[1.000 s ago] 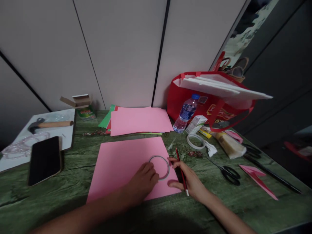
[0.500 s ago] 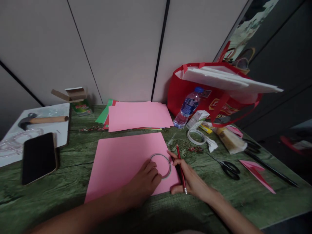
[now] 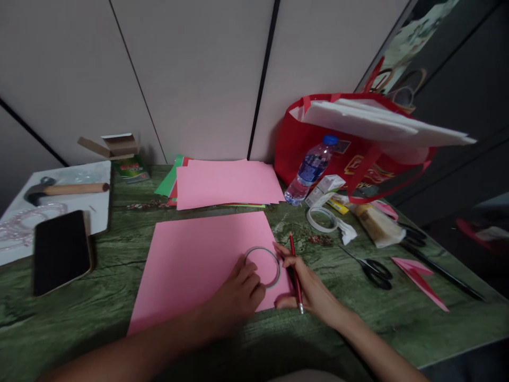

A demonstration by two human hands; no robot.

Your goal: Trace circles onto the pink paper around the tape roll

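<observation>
A pink sheet of paper (image 3: 191, 254) lies flat on the table in front of me. On its right part rests a thin grey ring (image 3: 279, 269), like a narrow tape roll, with pink paper showing through its middle. My left hand (image 3: 238, 294) is closed at the ring's left and lower edge, fingers curled over the rim. Just right of the ring, my right hand (image 3: 314, 292) holds a red pencil (image 3: 292, 245), its point facing away from me and its eraser end near my palm. Fingers and thumb of that hand touch the sheet's right edge.
Behind lies a stack of pink sheets (image 3: 226, 183). A bottle (image 3: 310, 172), a tape roll (image 3: 321, 229), scissors (image 3: 376, 270) and folded pink paper (image 3: 421, 284) are right, before a red bag (image 3: 294, 143). Left are a phone (image 3: 61, 252), a hammer (image 3: 75, 188) and a box (image 3: 131, 167).
The view has shifted slightly. The sheet's lower left corner sits a little further left and lower. Both hands keep nearly the same pose at the ring and pencil.
</observation>
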